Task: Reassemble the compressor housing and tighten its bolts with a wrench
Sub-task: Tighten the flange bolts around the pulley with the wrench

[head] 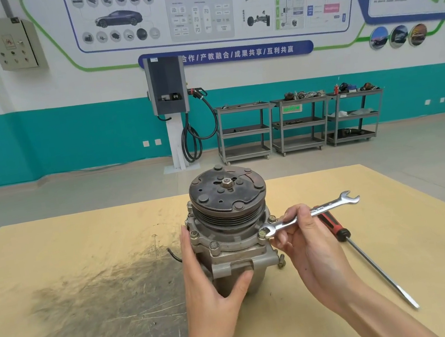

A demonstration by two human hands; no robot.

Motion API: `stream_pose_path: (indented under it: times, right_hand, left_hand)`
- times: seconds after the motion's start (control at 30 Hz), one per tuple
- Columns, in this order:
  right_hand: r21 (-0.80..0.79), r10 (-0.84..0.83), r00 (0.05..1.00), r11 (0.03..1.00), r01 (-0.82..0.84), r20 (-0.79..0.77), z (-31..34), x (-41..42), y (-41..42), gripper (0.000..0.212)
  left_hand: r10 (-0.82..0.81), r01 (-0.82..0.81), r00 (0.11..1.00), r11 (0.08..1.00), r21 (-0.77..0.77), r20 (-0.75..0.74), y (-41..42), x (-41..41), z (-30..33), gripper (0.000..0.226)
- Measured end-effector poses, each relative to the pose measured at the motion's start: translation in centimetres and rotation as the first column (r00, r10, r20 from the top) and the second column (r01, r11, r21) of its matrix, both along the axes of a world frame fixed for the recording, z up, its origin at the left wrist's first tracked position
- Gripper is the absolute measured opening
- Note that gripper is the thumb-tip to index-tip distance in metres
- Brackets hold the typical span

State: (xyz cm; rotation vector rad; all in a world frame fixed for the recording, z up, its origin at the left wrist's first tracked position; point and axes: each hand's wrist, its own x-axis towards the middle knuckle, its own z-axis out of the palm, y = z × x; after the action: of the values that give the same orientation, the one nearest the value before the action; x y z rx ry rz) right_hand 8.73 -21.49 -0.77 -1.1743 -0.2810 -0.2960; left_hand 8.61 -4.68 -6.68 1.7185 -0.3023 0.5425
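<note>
Head view shows two hands close up at the front of a tan table (379, 202). The left hand (212, 279) wraps round the side of the compressor (232, 242), with the thumb curled across its front. The right hand (307, 239) pinches the middle of a shiny wrench (308, 211). The wrench's near end sits on a bolt (262, 233) at the rim of the housing, just beside the right fingers. Its open far end sticks out past that hand.

The compressor stands upright between the two hands, with the round pulley (228, 193) on top. I think it is heavy, hard metal and will not bend. It looks a bit dirty, so it may slip. Holding the fat body low down, like the left hand does, seems the best spot. More bolts sit around the rim, so I guess tightening is under way.

Just past the right hand lies a screwdriver (337, 227) with a red and black handle. A dark smudge (107, 315) marks the table left of the left hand.

Far behind, three grey shelf carts (299, 123) hold small parts, too tiny to name. A charging box (166, 85) with a cable stands by the wall.
</note>
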Motion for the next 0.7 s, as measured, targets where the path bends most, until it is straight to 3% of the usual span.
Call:
stream_pose_path:
  times: [0.23,0.7]
  right_hand:
    - [-0.059,-0.096,0.995,0.994,0.097,0.014,-0.09,-0.15,0.25,0.039]
    - [-0.043,-0.056,0.994,0.997,0.060,0.096,-0.31,-0.50,0.39,0.040]
  left_hand:
    - [-0.050,0.050,0.999,0.998,-0.043,-0.003,0.22,-0.07,-0.07,0.115]
    - [-0.057,0.057,0.998,0.998,-0.032,0.008,0.31,0.22,0.02,0.112]
